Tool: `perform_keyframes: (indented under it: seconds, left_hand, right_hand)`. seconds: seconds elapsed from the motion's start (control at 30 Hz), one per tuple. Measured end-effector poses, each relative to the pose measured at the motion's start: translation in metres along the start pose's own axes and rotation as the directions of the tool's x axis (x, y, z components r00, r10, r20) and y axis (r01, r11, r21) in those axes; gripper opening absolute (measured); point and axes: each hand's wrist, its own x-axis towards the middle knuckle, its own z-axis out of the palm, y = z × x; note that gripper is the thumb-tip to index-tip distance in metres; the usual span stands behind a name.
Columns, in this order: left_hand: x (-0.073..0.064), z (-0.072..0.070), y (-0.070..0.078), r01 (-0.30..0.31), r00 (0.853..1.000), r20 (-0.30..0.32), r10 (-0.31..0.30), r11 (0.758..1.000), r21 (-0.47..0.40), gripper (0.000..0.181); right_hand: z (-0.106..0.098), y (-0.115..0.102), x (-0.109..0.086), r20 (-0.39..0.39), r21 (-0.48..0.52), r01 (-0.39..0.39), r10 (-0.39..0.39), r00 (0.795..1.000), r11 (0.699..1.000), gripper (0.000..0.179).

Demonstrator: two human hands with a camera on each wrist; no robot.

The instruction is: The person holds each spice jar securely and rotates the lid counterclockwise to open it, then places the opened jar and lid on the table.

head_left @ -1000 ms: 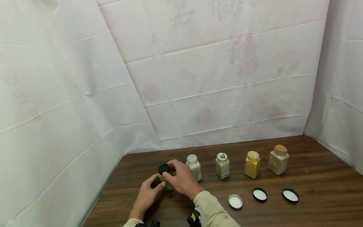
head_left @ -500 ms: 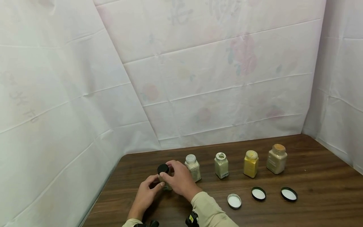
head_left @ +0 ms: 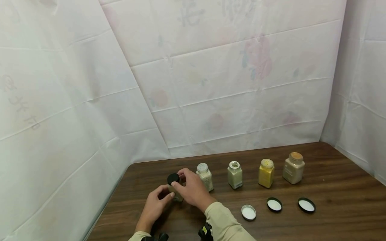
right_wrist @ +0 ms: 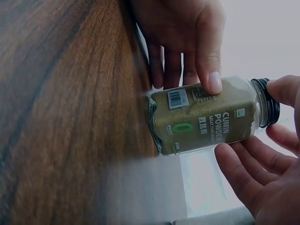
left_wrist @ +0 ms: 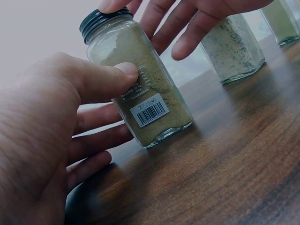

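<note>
A square glass jar of cumin powder [right_wrist: 206,117] stands upright at the table's left, its black screw lid [head_left: 173,178] on. My left hand [head_left: 154,207] grips the jar's body, thumb on the barcode side and fingers behind, as the left wrist view shows. My right hand [head_left: 193,189] pinches the black lid between thumb and forefinger; its other fingers spread beside the glass. Just right of that hand is a jar of pale flecked seasoning [head_left: 205,177] with a white perforated top and no lid.
Farther right stand a pale green jar [head_left: 235,175], a yellow jar [head_left: 266,174] and a larger beige jar [head_left: 294,169], all uncapped. In front lie a silver-rimmed lid [head_left: 248,212] and two black lids [head_left: 274,204], undersides up. White sheeting [head_left: 229,83] hangs behind the wooden table [head_left: 340,190].
Both hands stay at the cumin jar with little visible movement. The whole head view has shifted slightly; the other jars and the loose lids keep their places on the table.
</note>
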Motion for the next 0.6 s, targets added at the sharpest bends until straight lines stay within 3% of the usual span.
perform_keyframes:
  seconds: [0.27, 0.6]
  left_hand:
    - [0.0021, 0.001, 0.0021, -0.009, 1.0, -0.004, 0.009, 1.0, -0.027, 0.021]
    - [-0.002, -0.0007, 0.003, -0.025, 1.0, -0.002, 0.025, 0.998, -0.057, 0.023]
  right_hand:
    - [-0.0004, -0.0014, -0.0038, -0.001, -0.012, -0.005, 0.005, 1.0, 1.0, 0.031]
    - [0.0007, -0.0031, -0.0047, -0.001, -0.046, -0.002, 0.002, 1.0, 0.999, 0.04]
